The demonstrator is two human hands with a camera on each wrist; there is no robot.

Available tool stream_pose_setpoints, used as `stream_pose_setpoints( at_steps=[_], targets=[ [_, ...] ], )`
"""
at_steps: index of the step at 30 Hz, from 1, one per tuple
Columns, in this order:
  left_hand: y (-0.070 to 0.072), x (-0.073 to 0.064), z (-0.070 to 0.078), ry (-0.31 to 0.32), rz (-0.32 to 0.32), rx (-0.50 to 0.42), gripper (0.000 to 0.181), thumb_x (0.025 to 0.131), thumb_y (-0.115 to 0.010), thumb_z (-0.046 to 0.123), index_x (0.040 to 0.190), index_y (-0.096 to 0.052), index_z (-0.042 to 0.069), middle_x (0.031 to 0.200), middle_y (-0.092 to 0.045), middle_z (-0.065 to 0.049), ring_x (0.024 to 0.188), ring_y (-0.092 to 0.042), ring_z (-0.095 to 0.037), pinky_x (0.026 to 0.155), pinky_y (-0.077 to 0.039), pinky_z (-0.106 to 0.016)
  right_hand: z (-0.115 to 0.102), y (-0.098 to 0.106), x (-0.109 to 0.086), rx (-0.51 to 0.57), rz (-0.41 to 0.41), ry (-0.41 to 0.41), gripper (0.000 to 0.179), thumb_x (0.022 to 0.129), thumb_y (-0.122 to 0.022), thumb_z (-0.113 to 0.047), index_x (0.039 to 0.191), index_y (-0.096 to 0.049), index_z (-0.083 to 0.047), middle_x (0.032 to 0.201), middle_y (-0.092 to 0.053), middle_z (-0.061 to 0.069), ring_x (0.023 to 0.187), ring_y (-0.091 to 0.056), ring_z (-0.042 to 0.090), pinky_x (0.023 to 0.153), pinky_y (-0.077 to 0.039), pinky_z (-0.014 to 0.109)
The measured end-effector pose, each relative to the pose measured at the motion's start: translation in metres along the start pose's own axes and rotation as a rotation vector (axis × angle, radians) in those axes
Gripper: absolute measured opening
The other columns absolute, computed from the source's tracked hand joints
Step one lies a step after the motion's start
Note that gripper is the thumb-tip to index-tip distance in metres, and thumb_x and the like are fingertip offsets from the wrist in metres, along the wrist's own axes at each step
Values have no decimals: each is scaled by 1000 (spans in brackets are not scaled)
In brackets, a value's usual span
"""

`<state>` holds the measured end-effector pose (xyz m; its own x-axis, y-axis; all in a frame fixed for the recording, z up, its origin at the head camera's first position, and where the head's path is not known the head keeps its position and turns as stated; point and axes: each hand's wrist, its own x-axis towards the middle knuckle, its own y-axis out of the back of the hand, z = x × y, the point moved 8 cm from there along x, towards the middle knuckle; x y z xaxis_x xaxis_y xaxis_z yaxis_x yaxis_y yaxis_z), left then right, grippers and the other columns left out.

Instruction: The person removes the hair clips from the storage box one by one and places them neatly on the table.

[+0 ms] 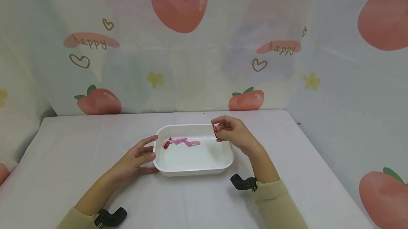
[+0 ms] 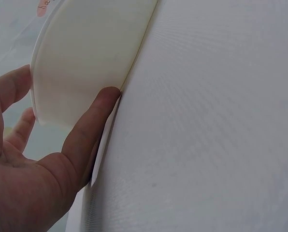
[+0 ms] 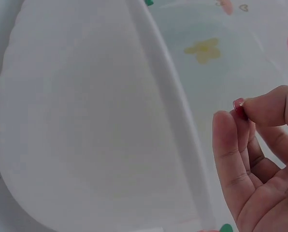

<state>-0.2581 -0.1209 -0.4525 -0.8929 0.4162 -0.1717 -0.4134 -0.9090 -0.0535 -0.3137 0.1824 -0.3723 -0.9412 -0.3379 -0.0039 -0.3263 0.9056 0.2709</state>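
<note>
A white rectangular tray (image 1: 194, 167) sits on the table. Along its back left lies a row of several pink hair clips (image 1: 193, 143), with a red hair clip (image 1: 167, 143) by the row's left end. My left hand (image 1: 137, 158) rests its extended fingers against the tray's left side; in the left wrist view, fingertips (image 2: 110, 94) touch the tray wall. Above the tray's back right corner, my right hand (image 1: 232, 131) pinches another small red hair clip (image 1: 215, 130) between thumb and fingers. Only a bit of that clip shows in the right wrist view, the rest hidden by the fingers.
A white cloth covers the table (image 1: 127, 200). Behind it hangs a patterned curtain (image 1: 191, 66) with fruit and hearts, and the same cloth closes off both sides. Each wrist wears a black camera mount, such as the right mount (image 1: 243, 182).
</note>
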Motion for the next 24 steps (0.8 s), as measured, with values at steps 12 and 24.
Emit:
stream_pose_setpoints(
  at_steps=[12, 24],
  targets=[
    [1, 0, -1, 8, 11, 0, 64, 101, -58, 14, 156, -28, 25, 155, -28, -23, 132, -48, -40, 92, -56, -52, -2, 20, -3, -25, 62, 6, 36, 92, -62, 0, 128, -61, -6, 97, -55, 15, 81, -65, 23, 79, -62, 34],
    [0, -2, 1, -4, 2, -2, 65, 101, -59, 15, 157, -27, 23, 156, -28, -23, 134, -46, -42, 93, -55, -52, 9, 49, -6, 4, 135, 4, 40, 91, -58, 4, 130, -58, -3, 98, -53, 14, 83, -61, 19, 80, -62, 34]
  ],
)
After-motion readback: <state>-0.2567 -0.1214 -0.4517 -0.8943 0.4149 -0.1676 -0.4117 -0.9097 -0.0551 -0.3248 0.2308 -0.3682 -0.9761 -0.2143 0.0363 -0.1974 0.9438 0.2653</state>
